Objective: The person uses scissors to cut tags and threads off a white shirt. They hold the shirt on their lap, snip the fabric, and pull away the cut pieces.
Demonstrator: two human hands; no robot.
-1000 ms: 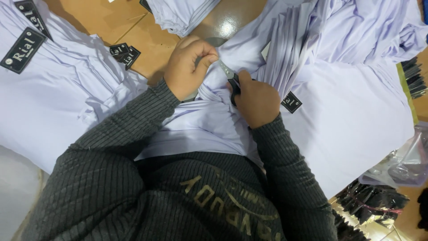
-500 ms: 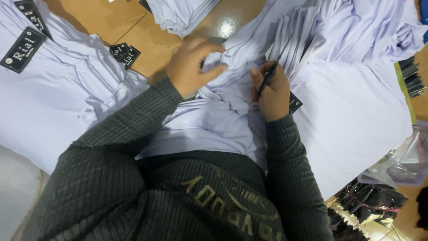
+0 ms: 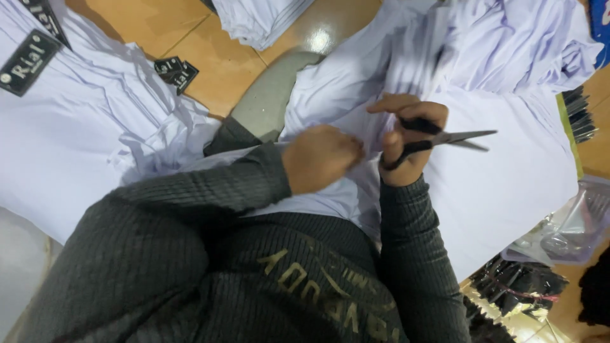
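Lifted away from the cloth since half a second ago: right hand [image 3: 406,143], now raised clear of the folds with black-handled scissors [image 3: 438,136] swung out to the right, where before a dark tool was tucked down against the fabric. Left hand [image 3: 321,157] drawn back toward the body, curled into a loose fist over the pale lilac garment [image 3: 356,95] and pinching a fold of it.

Head view, looking down. Scissors gripped with fingers and thumb through the black loops; blades nearly closed, long axis close to level, tips pointing toward the right edge of the wooden worktop [image 3: 210,57], hanging above the garment rather than resting on it. Both forearms in dark grey ribbed knit sleeves.

Worktop of glossy orange-brown wood, largely buried under cloth, with a bright lamp reflection near its far edge. Second lilac shirt [image 3: 76,146] spread over the left side, smooth and lightly creased, carrying black rectangular hang tags [image 3: 28,54]; two more tags [image 3: 176,71] lying on bare wood just beside it. Folded stack of the same cloth at the far edge. Clear crumpled plastic bag [image 3: 572,222] near the right edge, and bundles of black tags [image 3: 518,286] at the near right corner.
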